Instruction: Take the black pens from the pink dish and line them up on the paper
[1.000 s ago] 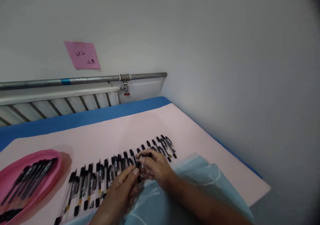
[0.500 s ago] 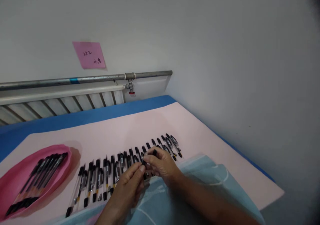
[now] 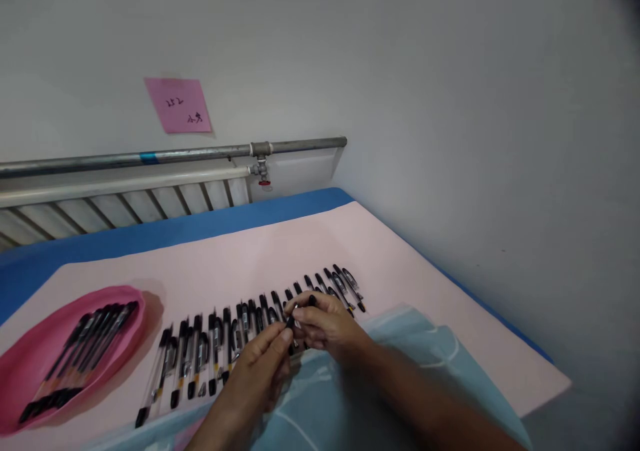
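Observation:
My left hand [image 3: 263,364] pinches a small black pen part [image 3: 290,323] between thumb and forefinger. Touching its upper end, my right hand [image 3: 327,327] has its fingers closed too, and a second black piece [image 3: 313,301] pokes out above its knuckles. How far that piece runs inside the hand is hidden. Behind and left of the hands lies a slanting row of pen parts: clear barrels with black ends [image 3: 199,347], black caps [image 3: 203,349] and small silver tips [image 3: 202,389]. My hands cover some of the row.
A pink bowl [image 3: 30,327] at the left holds several black-capped pens [image 3: 85,351]. Pale pink paper [image 3: 310,237] covers the blue tabletop [image 3: 300,197]. Light blue cloth [image 3: 400,344] lies along the near edge. Radiator [image 3: 115,207], pipe [image 3: 200,152] and walls bound the table.
The view has shifted slightly. Both hands stay close together on the small black pen part, with only a slight shift of the right fingers.

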Demonstrator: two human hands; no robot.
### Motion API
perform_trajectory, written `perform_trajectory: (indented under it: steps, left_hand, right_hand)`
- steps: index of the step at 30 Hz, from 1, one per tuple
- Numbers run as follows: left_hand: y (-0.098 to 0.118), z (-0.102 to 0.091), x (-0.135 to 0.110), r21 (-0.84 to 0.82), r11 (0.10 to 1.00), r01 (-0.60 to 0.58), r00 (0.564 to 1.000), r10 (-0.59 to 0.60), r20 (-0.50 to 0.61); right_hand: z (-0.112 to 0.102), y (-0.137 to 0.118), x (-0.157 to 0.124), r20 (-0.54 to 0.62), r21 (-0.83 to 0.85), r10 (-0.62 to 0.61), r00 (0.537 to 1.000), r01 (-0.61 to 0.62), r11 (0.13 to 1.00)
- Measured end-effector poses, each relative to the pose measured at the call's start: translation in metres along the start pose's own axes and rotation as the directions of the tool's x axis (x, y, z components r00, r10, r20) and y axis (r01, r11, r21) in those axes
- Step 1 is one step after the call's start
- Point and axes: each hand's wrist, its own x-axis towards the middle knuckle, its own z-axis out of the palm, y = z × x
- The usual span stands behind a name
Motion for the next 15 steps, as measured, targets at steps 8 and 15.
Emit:
perform_trajectory:
  steps: [8, 15]
  left_hand:
    - [-0.0007, -0.0008, 0.0016, -0.035, 0.999, -0.020, 0.999, 0.021, 0.039]
    - [-0.0002, -0.0029, 0.0036, -0.012, 1.000, -0.028, 0.999, 0.028, 0.026]
  right_hand:
    - [0.0029, 0.0031, 0.0001, -0.023, -0.050, -0.036, 0.999, 0.035, 0.998]
    - [0.0026, 0.0017, -0.0007, -0.021, -0.032, -0.012, 1.000, 0.012, 0.999]
